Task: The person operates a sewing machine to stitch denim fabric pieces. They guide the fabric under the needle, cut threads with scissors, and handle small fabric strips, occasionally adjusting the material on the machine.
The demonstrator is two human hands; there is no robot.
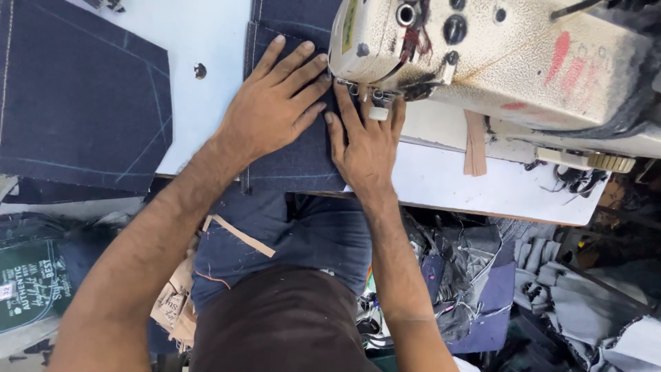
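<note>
A dark blue denim piece (pixel 292 162) lies on the white sewing table (pixel 206 41) and runs under the head of a worn cream sewing machine (pixel 496 55). My left hand (pixel 275 103) presses flat on the denim, fingers spread, just left of the needle area. Beside it, my right hand (pixel 365 141) also lies flat on the fabric, its fingertips at the presser foot (pixel 377 103). Neither hand grips anything. The needle itself is hidden under the machine head.
A second dark denim panel (pixel 82 96) with chalk lines covers the table's left part. A tan strip (pixel 475 141) hangs off the machine base. More denim lies in my lap (pixel 289 234). Piles of fabric scraps (pixel 482 275) lie below the table's right side.
</note>
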